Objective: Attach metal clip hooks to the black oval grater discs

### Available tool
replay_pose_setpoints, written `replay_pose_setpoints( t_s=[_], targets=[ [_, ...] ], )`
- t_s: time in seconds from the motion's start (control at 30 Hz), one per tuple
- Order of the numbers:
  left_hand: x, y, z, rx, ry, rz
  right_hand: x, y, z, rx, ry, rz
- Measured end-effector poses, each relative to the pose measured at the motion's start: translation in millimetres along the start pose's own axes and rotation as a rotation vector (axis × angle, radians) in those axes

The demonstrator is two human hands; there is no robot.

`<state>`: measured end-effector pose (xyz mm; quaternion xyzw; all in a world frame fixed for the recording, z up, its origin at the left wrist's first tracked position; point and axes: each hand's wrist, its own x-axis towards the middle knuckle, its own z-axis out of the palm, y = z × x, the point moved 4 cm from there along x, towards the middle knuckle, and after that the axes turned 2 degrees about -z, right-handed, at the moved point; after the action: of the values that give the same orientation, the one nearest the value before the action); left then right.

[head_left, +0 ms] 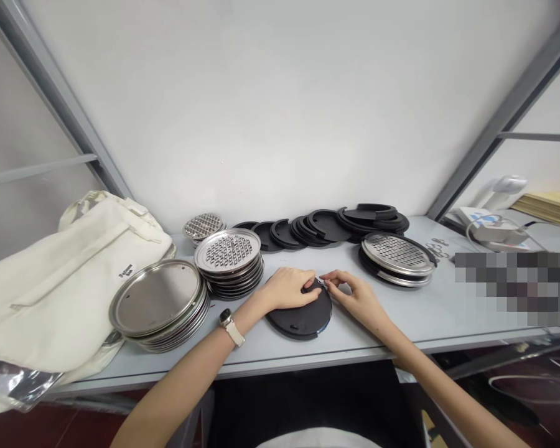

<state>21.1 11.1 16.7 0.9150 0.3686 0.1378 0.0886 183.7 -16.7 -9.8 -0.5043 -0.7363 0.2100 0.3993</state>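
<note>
A round black disc (298, 320) lies on the grey table (354, 333) in front of me. My left hand (292, 288) rests over its upper part, fingers bent near the upper right rim. At that rim my right hand (350, 292) pinches a small shiny metal piece (321, 282) between thumb and fingertips. Left of the hands stands a stack of discs with a perforated metal grater disc (228, 251) on top. A stack of plain metal discs (158, 297) is farther left. To the right, a slotted metal disc (398, 254) tops another stack.
Black rings and discs (329, 226) line the back by the wall. A smaller grater stack (203, 226) is at the back left. Small metal clips (438, 247) lie right. A cream bag (74, 267) covers the left end; a white device (492, 229) stands far right.
</note>
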Motion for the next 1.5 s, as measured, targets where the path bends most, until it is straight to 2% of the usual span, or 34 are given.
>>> replay_pose_setpoints(
  t_s=[0.1,0.33,0.57,0.73,1.03,1.5],
  targets=[
    [0.0,0.0,-0.1,0.006,-0.009,0.005,1.2,0.3,-1.0,-0.006,0.029,-0.002],
    [0.4,-0.3,0.3,0.007,0.001,0.013,6.5,2.9,3.8,0.062,-0.020,0.086],
    [0.2,-0.3,1.3,-0.003,0.002,0.010,10.9,-0.3,5.8,-0.013,-0.015,0.058],
    [0.7,-0.1,3.0,0.023,0.022,-0.001,10.1,1.4,6.5,0.040,-0.062,0.055],
    [2.3,-3.8,3.9,0.025,0.051,0.023,8.0,5.1,13.0,0.111,-0.028,0.052],
    [0.7,-2.5,1.7,0.022,0.054,-0.005,2.3,-5.6,17.6,0.032,0.045,0.021]
  ],
)
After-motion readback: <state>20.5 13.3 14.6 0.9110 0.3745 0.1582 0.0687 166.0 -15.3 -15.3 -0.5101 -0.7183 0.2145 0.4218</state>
